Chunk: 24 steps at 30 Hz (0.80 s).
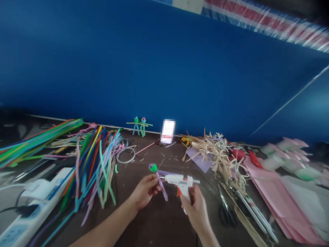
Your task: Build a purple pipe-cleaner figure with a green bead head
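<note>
My right hand (194, 202) is wrapped round the grip of a white glue gun (177, 179) with an orange trigger. Its nozzle points left and meets, or nearly meets, a small pipe cleaner figure (162, 188) with purple limbs and a green head. Between thumb and fingers my left hand (146, 190) pinches this figure near its neck. Whether glue is coming out is too small to tell. Farther back, two finished-looking pipe cleaner figures (139, 126) in green and blue stand against the blue wall.
Colourful pipe cleaners (95, 164) and a white power strip (38, 209) lie on the left. A wire coil (125, 155) and a lit phone-like screen (168, 131) are behind. Rightward are raffia strips (213, 149), black-handled scissors (227, 211) and pink paper (277, 202).
</note>
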Available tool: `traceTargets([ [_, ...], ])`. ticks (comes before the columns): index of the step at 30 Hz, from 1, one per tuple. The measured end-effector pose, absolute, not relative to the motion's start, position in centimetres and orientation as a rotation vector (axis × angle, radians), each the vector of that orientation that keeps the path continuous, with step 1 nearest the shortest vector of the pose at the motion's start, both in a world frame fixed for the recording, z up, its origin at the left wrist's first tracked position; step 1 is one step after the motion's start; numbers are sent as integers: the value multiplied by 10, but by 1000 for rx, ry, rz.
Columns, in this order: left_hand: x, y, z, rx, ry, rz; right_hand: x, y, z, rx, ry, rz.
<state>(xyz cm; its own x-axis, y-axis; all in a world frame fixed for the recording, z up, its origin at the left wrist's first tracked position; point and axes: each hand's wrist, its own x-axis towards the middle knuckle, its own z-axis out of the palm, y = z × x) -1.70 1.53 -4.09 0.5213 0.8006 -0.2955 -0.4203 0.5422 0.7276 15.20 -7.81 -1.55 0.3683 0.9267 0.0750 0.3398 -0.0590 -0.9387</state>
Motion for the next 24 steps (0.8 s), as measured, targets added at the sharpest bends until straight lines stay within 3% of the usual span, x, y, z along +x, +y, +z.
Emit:
traceTargets([
  [14, -16, 13, -44, 570, 703, 881, 164, -83, -13, -1542, -1017, 793],
  [19, -16, 12, -42, 568, 788, 874, 208, -72, -29, -1664, -727, 519],
  [24, -16, 12, -36, 644, 772, 844, 256, -59, -42, -2016, -826, 252],
])
